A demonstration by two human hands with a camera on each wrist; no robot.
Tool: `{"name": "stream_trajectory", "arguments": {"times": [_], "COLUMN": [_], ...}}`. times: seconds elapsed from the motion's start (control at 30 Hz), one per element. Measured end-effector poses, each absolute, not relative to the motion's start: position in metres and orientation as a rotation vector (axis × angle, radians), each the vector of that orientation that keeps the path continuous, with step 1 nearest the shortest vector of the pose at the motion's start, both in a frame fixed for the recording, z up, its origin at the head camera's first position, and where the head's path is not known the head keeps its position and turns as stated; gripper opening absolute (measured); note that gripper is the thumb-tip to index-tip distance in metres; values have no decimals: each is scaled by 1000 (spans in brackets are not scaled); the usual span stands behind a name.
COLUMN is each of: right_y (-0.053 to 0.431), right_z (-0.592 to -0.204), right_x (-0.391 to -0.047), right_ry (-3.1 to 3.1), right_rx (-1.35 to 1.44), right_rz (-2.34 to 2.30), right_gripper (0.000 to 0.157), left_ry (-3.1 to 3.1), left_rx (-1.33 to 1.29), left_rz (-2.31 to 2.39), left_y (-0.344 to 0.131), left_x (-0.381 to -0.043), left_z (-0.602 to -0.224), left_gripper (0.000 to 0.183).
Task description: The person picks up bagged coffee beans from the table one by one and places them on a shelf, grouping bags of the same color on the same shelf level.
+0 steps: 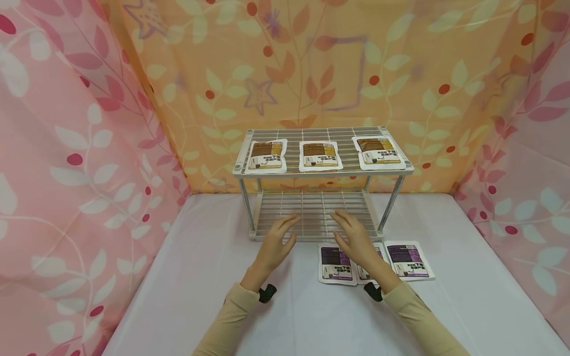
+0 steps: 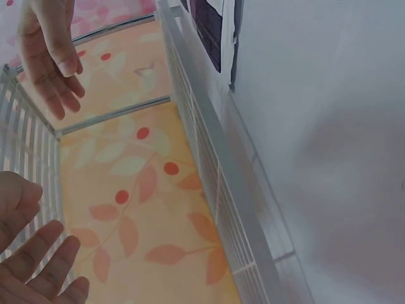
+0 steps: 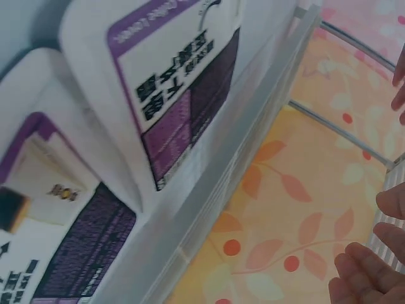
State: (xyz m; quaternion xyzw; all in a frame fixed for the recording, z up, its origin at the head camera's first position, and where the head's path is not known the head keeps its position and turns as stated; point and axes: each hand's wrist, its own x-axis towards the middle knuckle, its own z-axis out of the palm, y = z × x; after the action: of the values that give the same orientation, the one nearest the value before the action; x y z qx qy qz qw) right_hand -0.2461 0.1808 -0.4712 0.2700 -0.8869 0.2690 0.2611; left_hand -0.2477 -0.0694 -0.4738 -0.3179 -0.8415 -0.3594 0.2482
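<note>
My left hand is held in front of a white two-tier wire rack, its fingers loosely straight and holding nothing. Facing it, my right hand is likewise empty, with fingers extended toward the lower shelf. Below the right hand lie three white-and-purple packets on the table: a left one, a middle one partly hidden by the hand and wrist, and a right one. Both wrist views show the bare fingers of the left hand and right hand apart from each other.
Three white packets with brown and yellow print, a left one, a middle one and a right one, lie spaced along the rack's upper shelf. A white cloth covers the table. Patterned curtains enclose the back and sides.
</note>
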Motion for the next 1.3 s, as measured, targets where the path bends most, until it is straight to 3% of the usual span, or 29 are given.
{"name": "stream_trajectory", "arguments": {"times": [1.3], "right_y": [218], "right_z": [-518], "right_x": [-222], "right_ry": [-2662], "right_rx": [592], "right_rz": [770], "right_gripper": [49], "left_ry": [-2818], "left_rx": [-768], "left_rz": [-1203], "left_y": [-30], "left_x": [-230], "left_z": [-525], "left_gripper": [49]}}
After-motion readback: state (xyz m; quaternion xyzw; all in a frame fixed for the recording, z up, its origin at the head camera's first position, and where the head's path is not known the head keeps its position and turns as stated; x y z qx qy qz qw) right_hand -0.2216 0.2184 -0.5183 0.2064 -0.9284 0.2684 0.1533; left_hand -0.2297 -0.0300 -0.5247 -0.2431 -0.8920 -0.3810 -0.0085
